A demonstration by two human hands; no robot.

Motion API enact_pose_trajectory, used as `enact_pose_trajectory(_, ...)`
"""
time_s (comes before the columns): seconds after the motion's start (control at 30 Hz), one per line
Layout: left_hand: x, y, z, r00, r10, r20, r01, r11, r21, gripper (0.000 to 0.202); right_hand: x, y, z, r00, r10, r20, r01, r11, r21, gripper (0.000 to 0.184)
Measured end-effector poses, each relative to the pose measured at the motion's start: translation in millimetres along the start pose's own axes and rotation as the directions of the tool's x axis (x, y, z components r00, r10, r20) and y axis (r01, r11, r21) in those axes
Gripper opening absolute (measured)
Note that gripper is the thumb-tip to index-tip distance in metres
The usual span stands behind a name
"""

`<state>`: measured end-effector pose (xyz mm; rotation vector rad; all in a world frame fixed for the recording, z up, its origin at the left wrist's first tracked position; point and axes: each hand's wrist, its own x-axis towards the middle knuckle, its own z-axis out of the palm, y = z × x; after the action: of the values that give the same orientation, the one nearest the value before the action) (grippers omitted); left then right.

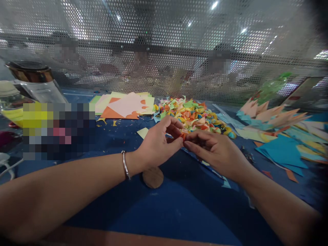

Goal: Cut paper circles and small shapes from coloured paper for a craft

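Between the fingertips of both hands is a small orange paper piece (182, 136), mostly hidden by the fingers. My left hand (160, 141) pinches it from the left, with a metal bangle (125, 164) on that wrist. From the other side, my right hand (217, 150) has its thumb and forefinger closed at the same piece. Just beyond the hands lies a heap of small colourful curled paper pieces (192, 112). Below my left wrist, a round brown disc (153, 177) rests on the dark blue table (179, 208).
Flat coloured paper sheets (125, 104) lie at the back left. To the right are pointed folded papers (269, 114) and blue paper (282, 150). A lidded clear jar (38, 82) stands far left. A perforated metal screen (164, 68) rises behind, with people beyond it.
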<state>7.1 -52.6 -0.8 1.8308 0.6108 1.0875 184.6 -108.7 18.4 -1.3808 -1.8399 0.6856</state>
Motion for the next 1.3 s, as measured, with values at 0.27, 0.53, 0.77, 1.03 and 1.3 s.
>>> enact_pose_trajectory(0.27, 0.5, 0.7, -0.2, 1.000, -0.007, -0.019, 0.008, 1.000, 0.008, 0.022, -0.2, 2.8, 0.8, 1.000, -0.019, -0.008, 0.019, 0.999, -0.026, 0.020)
enact_pose_trajectory(0.53, 1.1, 0.7, -0.4, 1.000, 0.008, -0.024, -0.006, 0.997, 0.071, 0.025, -0.4, 10.4, 2.0, 0.999, -0.021, 0.039, 0.023, 0.999, -0.042, 0.021)
enact_pose_trajectory(0.77, 1.5, 2.6, -0.5, 0.999, -0.052, 0.002, 0.052, 0.997, 0.056, 0.030, -1.2, 9.0, 1.7, 0.998, -0.032, 0.051, 0.036, 0.995, -0.092, 0.024)
enact_pose_trajectory(1.03, 6.2, -5.1, 0.2, 0.988, -0.156, -0.002, 0.155, 0.983, -0.093, 0.026, -2.7, 9.3, 0.0, 0.997, -0.068, 0.033, 0.072, 0.986, -0.149, 0.022)
enact_pose_trajectory(1.3, 7.0, -7.6, 1.2, 0.981, -0.187, 0.056, 0.193, 0.972, -0.134, 0.022, -2.0, 9.8, 0.2, 0.997, -0.069, 0.016, 0.071, 0.977, -0.203, 0.022)
